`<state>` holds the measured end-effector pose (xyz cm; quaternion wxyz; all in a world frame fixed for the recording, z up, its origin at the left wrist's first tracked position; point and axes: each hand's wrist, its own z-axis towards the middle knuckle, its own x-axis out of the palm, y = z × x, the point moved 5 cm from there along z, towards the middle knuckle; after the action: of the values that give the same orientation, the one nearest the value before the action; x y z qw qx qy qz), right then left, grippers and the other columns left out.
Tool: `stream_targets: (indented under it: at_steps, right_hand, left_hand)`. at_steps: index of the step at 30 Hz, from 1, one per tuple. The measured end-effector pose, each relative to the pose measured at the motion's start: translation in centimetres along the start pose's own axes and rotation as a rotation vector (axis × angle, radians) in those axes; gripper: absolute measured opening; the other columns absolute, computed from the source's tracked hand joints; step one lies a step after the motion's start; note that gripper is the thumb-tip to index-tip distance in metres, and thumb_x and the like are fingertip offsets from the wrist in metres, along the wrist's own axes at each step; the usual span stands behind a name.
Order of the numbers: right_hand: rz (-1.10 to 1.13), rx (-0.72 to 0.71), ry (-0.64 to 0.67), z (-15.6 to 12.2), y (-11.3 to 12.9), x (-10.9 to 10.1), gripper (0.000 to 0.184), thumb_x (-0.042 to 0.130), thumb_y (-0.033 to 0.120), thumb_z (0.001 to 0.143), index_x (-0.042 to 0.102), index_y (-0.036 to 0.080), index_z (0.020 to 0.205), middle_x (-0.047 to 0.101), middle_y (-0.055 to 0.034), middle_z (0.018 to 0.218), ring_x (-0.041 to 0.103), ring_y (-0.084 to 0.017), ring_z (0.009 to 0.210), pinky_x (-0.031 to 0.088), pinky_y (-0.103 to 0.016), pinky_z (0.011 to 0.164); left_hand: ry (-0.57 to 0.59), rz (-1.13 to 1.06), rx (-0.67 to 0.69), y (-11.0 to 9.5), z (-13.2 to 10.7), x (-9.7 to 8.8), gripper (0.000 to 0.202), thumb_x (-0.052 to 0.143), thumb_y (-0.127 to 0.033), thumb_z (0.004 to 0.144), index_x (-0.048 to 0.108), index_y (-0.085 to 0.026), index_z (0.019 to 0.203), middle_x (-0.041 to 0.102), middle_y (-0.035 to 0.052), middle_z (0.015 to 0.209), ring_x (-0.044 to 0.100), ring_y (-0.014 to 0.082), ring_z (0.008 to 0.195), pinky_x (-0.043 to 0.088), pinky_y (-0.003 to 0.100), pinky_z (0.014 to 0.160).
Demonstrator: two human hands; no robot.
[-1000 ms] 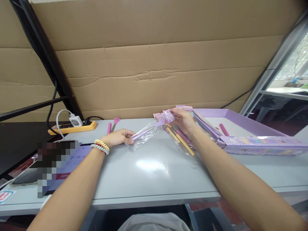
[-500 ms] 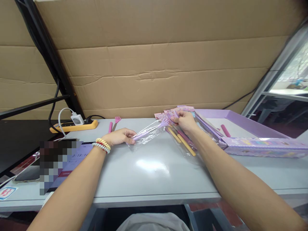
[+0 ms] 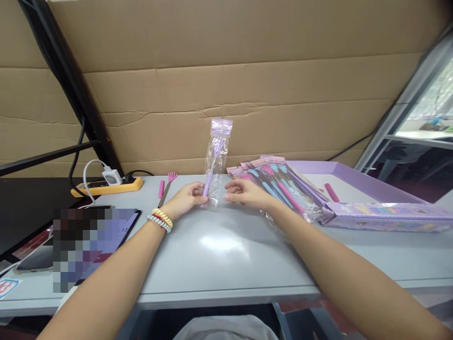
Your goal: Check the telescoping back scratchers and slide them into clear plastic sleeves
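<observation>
My left hand [image 3: 187, 198] grips the lower end of a clear plastic bag [image 3: 216, 156] that holds a purple back scratcher, and the bag stands upright above the grey table [image 3: 219, 250]. My right hand [image 3: 244, 192] touches the bag's bottom corner from the right, its fingers pinched on the plastic. Just to the right lies a pile of bagged scratchers [image 3: 276, 182] with pink and blue handles.
A loose pink scratcher [image 3: 166, 184] lies left of my hands. A yellow power strip [image 3: 106, 186] with a white charger sits at the back left, a tablet [image 3: 106, 236] at the left. A purple box lid [image 3: 371, 203] lies on the right. Cardboard walls off the back.
The bagged purple scratcher lay slanted between both hands over the table; now it stands upright. My right hand left the pile and came to the bag's lower end.
</observation>
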<state>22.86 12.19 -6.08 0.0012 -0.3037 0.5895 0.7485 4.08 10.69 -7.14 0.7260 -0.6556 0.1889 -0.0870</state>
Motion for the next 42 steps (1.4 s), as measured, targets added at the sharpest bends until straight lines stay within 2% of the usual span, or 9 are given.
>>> stream_targets:
  at_steps: [6,13,18,28,33,35,38,40,42]
  right_hand:
    - [-0.026,-0.080,0.031,-1.0,1.7,3.8,0.036,0.067,0.031,0.071,0.056,0.015,0.101,0.058,0.0024,0.064,0.053,-0.011,0.059,0.039,-0.022,0.056]
    - [0.003,-0.085,0.010,-1.0,1.9,4.1,0.018,0.061,0.022,0.070,0.054,0.015,0.085,0.046,0.0071,0.054,0.041,-0.008,0.049,0.031,-0.022,0.050]
    - [0.015,-0.006,0.060,-1.1,1.6,4.3,0.029,0.055,0.019,0.074,0.049,0.015,0.102,0.047,0.0085,0.053,0.041,-0.008,0.043,0.032,-0.021,0.046]
    - [-0.207,0.052,0.093,-0.9,0.9,3.9,0.037,0.055,0.014,0.075,0.055,0.007,0.111,0.051,0.0048,0.057,0.042,-0.008,0.050,0.032,-0.022,0.050]
    - [-0.383,0.043,0.085,-0.9,0.6,3.5,0.059,0.061,0.021,0.076,0.045,0.003,0.130,0.061,-0.0017,0.070,0.052,-0.012,0.061,0.036,-0.023,0.056]
    - [-0.476,0.012,0.095,-0.9,0.4,3.3,0.069,0.061,0.028,0.076,0.038,0.004,0.137,0.064,-0.0044,0.075,0.054,-0.014,0.065,0.036,-0.023,0.058]
    - [-0.608,-0.033,0.129,-0.8,-0.1,3.0,0.078,0.058,0.040,0.078,0.030,0.006,0.142,0.064,-0.0073,0.080,0.056,-0.016,0.069,0.035,-0.024,0.058]
    - [-0.683,-0.064,0.123,-0.8,-0.1,2.8,0.076,0.055,0.046,0.080,0.033,0.009,0.142,0.064,-0.0083,0.081,0.056,-0.018,0.071,0.034,-0.025,0.059]
    - [-0.726,-0.092,0.101,-0.8,0.0,2.5,0.066,0.052,0.047,0.082,0.042,0.011,0.136,0.063,-0.0075,0.078,0.055,-0.017,0.070,0.034,-0.025,0.061]
  left_hand:
    - [0.121,-0.019,-0.052,-0.3,-0.6,1.1,0.042,0.079,-0.028,0.058,0.054,-0.013,0.089,0.060,0.0027,0.088,0.061,0.0144,0.072,0.050,0.033,0.071]
    - [0.245,0.148,-0.062,-0.4,-0.7,1.6,0.036,0.077,-0.030,0.060,0.060,-0.012,0.086,0.064,0.0026,0.074,0.059,0.0132,0.068,0.046,0.026,0.067]
    - [0.214,0.432,-0.179,0.0,-0.9,1.6,0.035,0.070,-0.045,0.064,0.059,-0.013,0.071,0.058,0.0004,0.058,0.047,0.0086,0.044,0.028,0.021,0.041]
    - [0.136,0.808,-0.186,-0.3,-1.0,1.9,0.048,0.063,-0.064,0.062,0.055,-0.016,0.061,0.055,-0.0008,0.052,0.044,0.0108,0.046,0.029,0.024,0.044]
    - [0.162,0.856,-0.125,-0.3,-0.9,2.2,0.049,0.056,-0.065,0.067,0.052,-0.017,0.060,0.055,-0.0011,0.053,0.044,0.0119,0.050,0.030,0.025,0.048]
    - [0.072,0.899,-0.092,-0.6,-0.7,1.4,0.046,0.055,-0.063,0.069,0.054,-0.018,0.061,0.058,-0.0001,0.056,0.048,0.0135,0.054,0.033,0.026,0.051]
    - [-0.354,1.046,-0.108,-1.4,-0.8,-2.2,0.037,0.050,-0.054,0.075,0.060,-0.018,0.070,0.066,0.0050,0.074,0.058,0.0201,0.070,0.039,0.029,0.060]
    - [-0.630,1.146,-0.216,-1.5,-1.4,-5.0,0.030,0.047,-0.043,0.077,0.063,-0.019,0.083,0.068,0.0096,0.087,0.061,0.0263,0.084,0.042,0.033,0.066]
    - [-0.745,1.220,-0.339,-1.1,-1.9,-7.1,0.029,0.047,-0.035,0.076,0.064,-0.018,0.091,0.067,0.0143,0.095,0.061,0.0310,0.091,0.044,0.037,0.069]
